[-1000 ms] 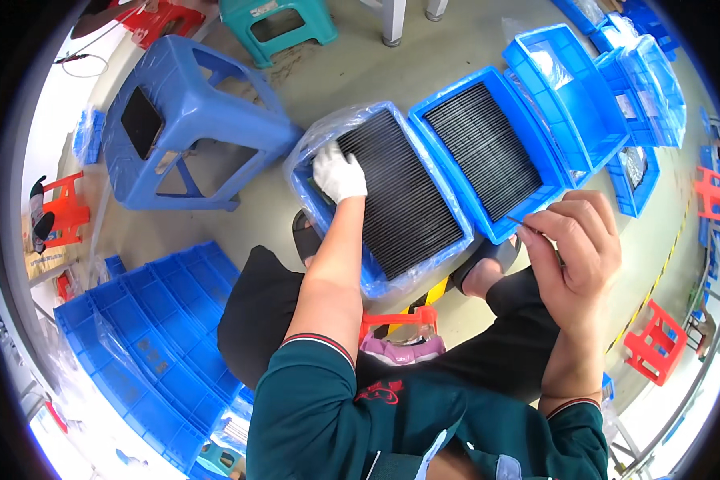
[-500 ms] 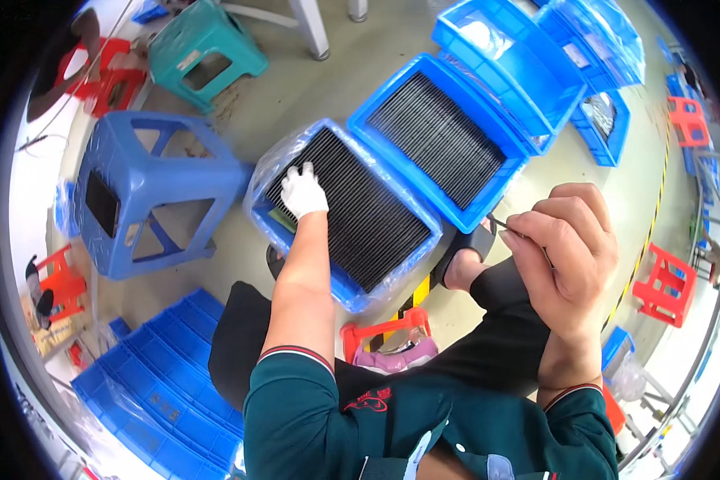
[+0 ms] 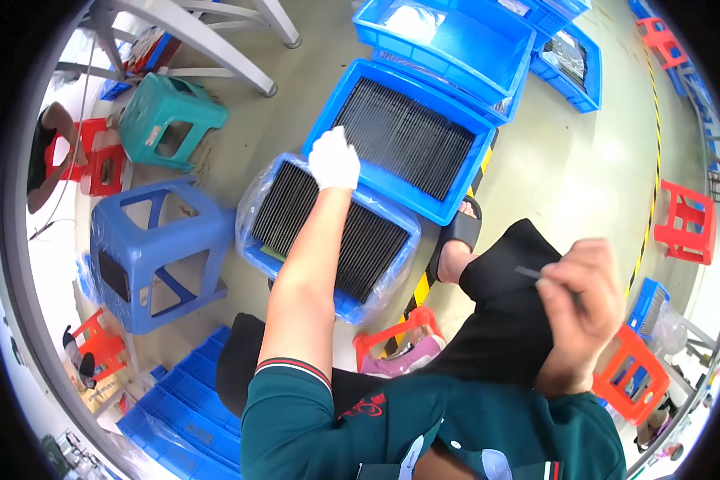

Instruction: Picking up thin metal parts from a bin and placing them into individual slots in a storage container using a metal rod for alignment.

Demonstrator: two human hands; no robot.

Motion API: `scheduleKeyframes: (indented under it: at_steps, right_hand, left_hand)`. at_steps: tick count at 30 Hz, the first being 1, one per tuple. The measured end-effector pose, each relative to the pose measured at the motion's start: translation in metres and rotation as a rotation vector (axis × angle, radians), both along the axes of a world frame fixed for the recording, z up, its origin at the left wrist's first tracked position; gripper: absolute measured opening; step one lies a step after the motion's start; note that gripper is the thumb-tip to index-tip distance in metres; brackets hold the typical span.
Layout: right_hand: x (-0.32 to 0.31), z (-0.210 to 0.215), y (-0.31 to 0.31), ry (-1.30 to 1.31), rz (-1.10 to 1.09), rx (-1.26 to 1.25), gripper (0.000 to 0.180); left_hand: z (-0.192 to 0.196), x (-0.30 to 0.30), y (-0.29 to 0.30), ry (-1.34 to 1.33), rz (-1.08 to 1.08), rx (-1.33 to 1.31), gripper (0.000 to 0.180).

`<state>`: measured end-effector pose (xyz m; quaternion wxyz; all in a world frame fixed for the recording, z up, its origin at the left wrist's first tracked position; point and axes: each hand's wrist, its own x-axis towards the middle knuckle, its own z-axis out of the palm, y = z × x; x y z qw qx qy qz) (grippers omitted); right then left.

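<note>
My left hand (image 3: 334, 160), in a white glove, is over the near left edge of the far blue crate (image 3: 424, 210). Its fingers are bunched together, and whatever they may hold is hidden. Inside that crate stand rows of thin black strips (image 3: 408, 132). The nearer blue crate (image 3: 258, 260), lined with clear plastic, has more black strips (image 3: 368, 248) under my left forearm. My bare right hand (image 3: 584, 296) is raised over my right knee, pinching a thin dark stick-like piece (image 3: 528, 273), smeared by motion.
Stacked blue crates (image 3: 448, 48) stand beyond the far crate. A blue stool (image 3: 156, 240) and a green stool (image 3: 168, 120) are at left. Folded blue crates (image 3: 188, 412) lie lower left. A small red stool (image 3: 400, 328) sits between my legs. Another person's arm (image 3: 64, 132) shows far left.
My left hand has gone from the nearer crate to the edge of the far one, its fingers drawing together. My right hand has dropped lower. The view has shifted.
</note>
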<state>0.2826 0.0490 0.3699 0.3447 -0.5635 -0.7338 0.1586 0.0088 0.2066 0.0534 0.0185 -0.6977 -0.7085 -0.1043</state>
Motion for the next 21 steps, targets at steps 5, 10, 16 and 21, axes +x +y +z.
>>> scheduleKeyframes:
  at_steps: [5,10,16,21]
  right_hand:
    - [0.017,-0.023,0.007,-0.034,0.080,-0.160,0.022]
    - [0.036,-0.018,0.019,0.024,0.039,-0.242,0.022]
    - [0.044,-0.026,0.027,-0.006,0.007,-0.344,0.018]
    - [0.042,-0.023,0.032,-0.069,-0.039,-0.377,0.015]
  left_hand:
    - [-0.047,0.062,0.036,0.015,0.013,-0.329,0.034]
    - [-0.090,0.112,0.077,0.157,0.117,-0.523,0.059]
    - [-0.132,0.109,0.113,0.387,0.037,-0.425,0.049]
    - [-0.141,0.097,0.133,0.219,0.067,-0.425,0.024]
